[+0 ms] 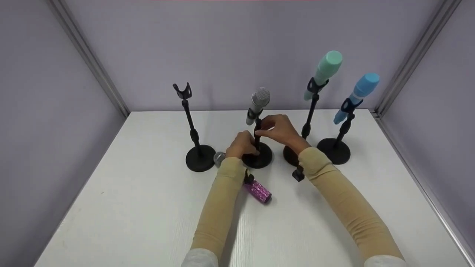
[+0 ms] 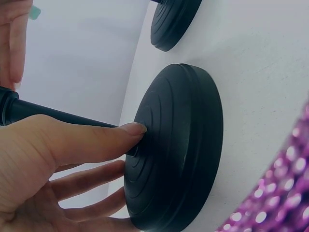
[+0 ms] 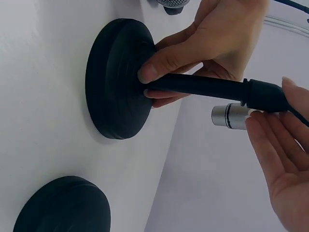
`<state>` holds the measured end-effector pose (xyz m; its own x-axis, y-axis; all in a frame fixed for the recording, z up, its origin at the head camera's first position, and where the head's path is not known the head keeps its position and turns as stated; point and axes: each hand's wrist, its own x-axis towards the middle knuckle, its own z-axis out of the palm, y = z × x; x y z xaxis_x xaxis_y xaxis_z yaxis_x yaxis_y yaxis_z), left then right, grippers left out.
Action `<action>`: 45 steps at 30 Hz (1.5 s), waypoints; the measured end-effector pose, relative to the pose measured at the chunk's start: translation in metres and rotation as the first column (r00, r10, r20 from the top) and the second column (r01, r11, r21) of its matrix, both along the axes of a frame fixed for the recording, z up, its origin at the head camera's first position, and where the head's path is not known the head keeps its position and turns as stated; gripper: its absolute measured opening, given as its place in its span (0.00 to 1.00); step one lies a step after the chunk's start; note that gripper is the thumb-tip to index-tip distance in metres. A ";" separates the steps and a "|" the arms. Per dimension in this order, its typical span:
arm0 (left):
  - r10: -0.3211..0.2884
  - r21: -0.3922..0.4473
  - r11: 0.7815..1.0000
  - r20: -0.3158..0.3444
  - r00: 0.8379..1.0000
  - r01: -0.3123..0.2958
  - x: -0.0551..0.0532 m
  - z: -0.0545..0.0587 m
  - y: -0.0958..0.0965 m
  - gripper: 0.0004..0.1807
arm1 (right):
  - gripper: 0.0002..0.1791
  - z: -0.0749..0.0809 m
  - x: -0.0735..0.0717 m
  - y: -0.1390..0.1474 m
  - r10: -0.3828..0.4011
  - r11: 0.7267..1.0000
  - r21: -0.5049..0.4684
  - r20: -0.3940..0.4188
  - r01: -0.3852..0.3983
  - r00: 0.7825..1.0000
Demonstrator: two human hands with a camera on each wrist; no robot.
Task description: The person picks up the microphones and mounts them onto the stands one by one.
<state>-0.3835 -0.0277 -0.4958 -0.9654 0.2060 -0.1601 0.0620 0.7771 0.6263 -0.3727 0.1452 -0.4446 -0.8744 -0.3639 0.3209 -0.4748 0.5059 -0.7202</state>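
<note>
A silver microphone (image 1: pixel 260 97) sits tilted in the clip of a black microphone stand (image 1: pixel 258 159) at mid-table. My left hand (image 1: pixel 242 144) grips the lower pole just above the round base (image 2: pixel 178 145), its thumb pressed near where they meet. Higher up, my right hand (image 3: pixel 289 150) pinches the thicker collar (image 3: pixel 265 95) on the same pole, below the clip. A glittery purple microphone (image 1: pixel 258 191) lies on the table beside my left forearm, partly hidden by it; a silver microphone head (image 1: pixel 219 158) shows on the forearm's other side.
To the left stands a microphone stand (image 1: pixel 200 158) with a bare clip. On the right, two stands hold a mint-green microphone (image 1: pixel 328 66) and a blue microphone (image 1: pixel 365 86). A small black piece (image 1: pixel 298 175) shows by my right forearm. Grey panels (image 1: pixel 222 55) enclose the white table (image 1: pixel 141 207).
</note>
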 end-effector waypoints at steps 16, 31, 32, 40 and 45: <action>-0.007 -0.006 1.000 -0.009 1.000 0.007 0.000 0.000 -0.001 0.15 | 0.10 -0.001 -0.001 -0.005 0.029 0.999 0.025 0.074 -0.031 0.997; -0.003 0.010 1.000 0.004 1.000 0.003 0.003 0.002 -0.003 0.16 | 0.08 -0.005 0.003 -0.015 -0.014 1.000 -0.001 0.030 0.014 0.999; -0.001 0.009 1.000 0.005 1.000 0.001 0.003 0.002 -0.003 0.17 | 0.08 -0.004 0.003 -0.015 -0.002 1.000 0.001 0.038 0.002 0.999; -0.002 0.009 1.000 0.005 1.000 0.002 0.002 0.000 -0.003 0.16 | 0.11 0.000 0.002 -0.013 0.009 0.999 -0.047 0.085 -0.005 0.996; 0.000 0.009 1.000 0.005 1.000 0.000 0.001 -0.001 -0.003 0.15 | 0.12 0.004 0.000 -0.012 -0.016 0.995 -0.098 0.076 0.023 0.997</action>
<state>-0.3822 -0.0309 -0.4970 -0.9645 0.2077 -0.1629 0.0592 0.7716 0.6333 -0.3727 0.1337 -0.4409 -0.9040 -0.3163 0.2876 -0.4082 0.4388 -0.8005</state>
